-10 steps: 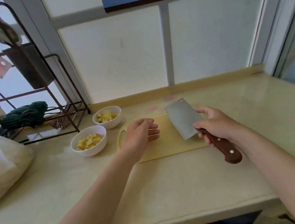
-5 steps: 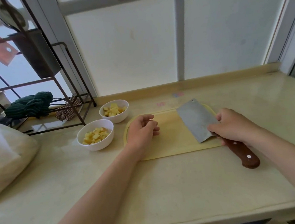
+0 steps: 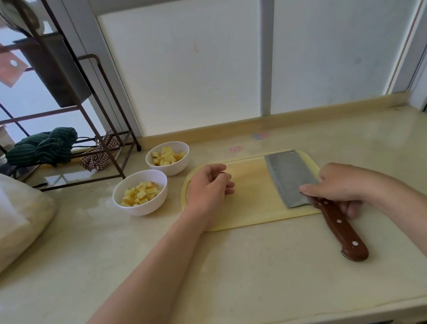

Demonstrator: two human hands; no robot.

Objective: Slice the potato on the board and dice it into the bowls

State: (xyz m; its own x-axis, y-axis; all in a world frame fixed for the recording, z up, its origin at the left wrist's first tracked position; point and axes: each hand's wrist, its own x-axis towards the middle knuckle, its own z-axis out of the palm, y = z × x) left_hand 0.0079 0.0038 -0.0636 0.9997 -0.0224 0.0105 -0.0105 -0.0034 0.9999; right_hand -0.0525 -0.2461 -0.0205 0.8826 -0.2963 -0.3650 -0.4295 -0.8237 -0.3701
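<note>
Left of the cutting board (image 3: pixel 252 210), the nearer bowl (image 3: pixel 136 211) and farther bowl (image 3: pixel 180 166), both white, hold pale yellow potato cubes (image 3: pixel 140 194); behind the board, pink and blue marks (image 3: pixel 260 135) are too blurred to read; on it, the left hand (image 3: pixel 207 188) rests loosely curled, holding nothing; the right hand (image 3: pixel 343 186) grips the cleaver (image 3: pixel 288 176), whose blade lies flat on the board

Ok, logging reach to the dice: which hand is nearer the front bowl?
Left. The left hand sits just right of the front bowl; the right hand is farther right, gripping the cleaver.

Cleaver (image 3: pixel 290 178) flat on board (image 3: pixel 252 210) — right hand (image 3: pixel 343 186) grips it; left hand (image 3: pixel 207 188) loosely curled, resting on board.
</note>
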